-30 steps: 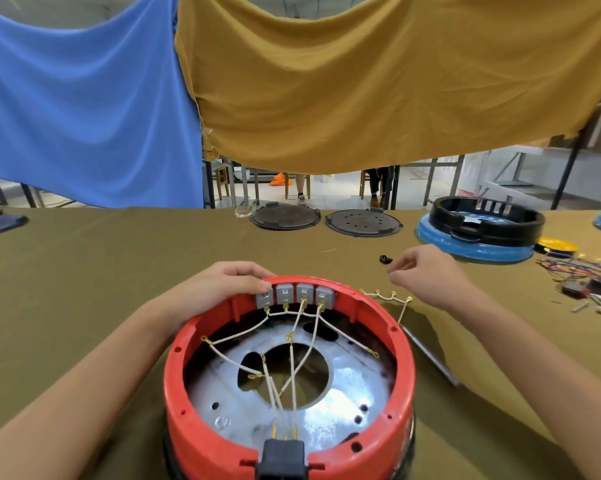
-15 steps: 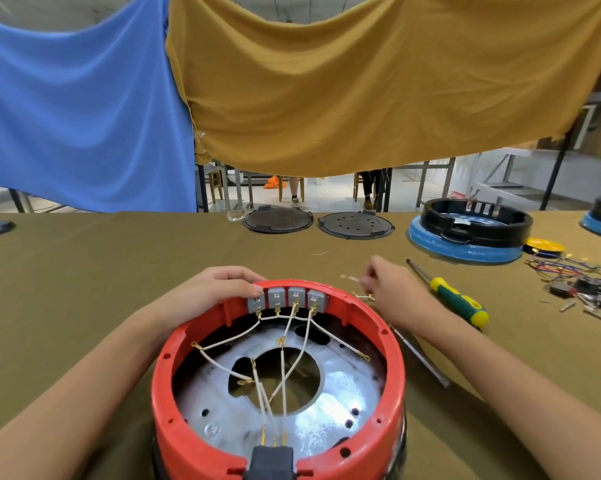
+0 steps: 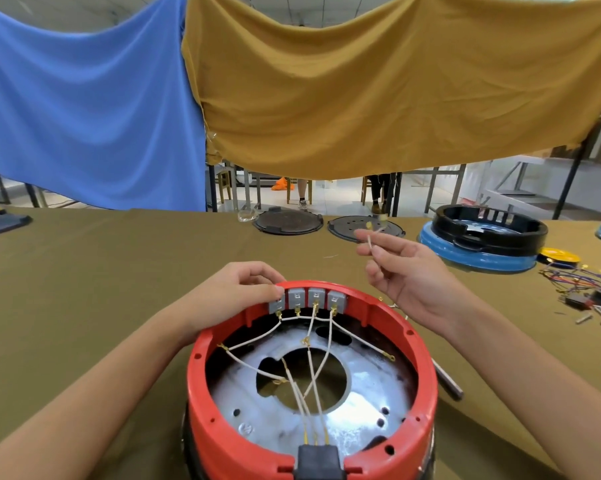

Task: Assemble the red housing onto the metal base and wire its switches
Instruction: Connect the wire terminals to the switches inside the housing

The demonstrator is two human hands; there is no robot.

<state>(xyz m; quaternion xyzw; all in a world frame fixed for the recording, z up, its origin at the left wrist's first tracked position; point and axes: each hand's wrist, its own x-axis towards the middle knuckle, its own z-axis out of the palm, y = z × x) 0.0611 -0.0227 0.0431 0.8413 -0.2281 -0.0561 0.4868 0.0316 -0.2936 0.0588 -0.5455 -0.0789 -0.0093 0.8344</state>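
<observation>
The red housing (image 3: 420,375) sits on the shiny metal base (image 3: 361,407) in front of me. A row of grey switches (image 3: 314,299) lines its far rim, and white wires (image 3: 313,344) run from them down to a black plug (image 3: 318,460) at the near rim. My left hand (image 3: 238,294) grips the far-left rim, its fingertips against the leftmost switch. My right hand (image 3: 408,275) is raised behind the housing and pinches a short white wire (image 3: 370,240) with a brass terminal at its tip.
Two dark round plates (image 3: 287,221) lie at the table's far edge. A black ring on a blue base (image 3: 479,247) stands to the right, with a yellow disc (image 3: 558,256) and loose wires and parts (image 3: 590,292) beyond. A metal rod (image 3: 448,384) lies right of the housing.
My right hand has lifted off the cloth behind the housing, bringing a short white wire up into the air. The left hand has stayed on the rim.
</observation>
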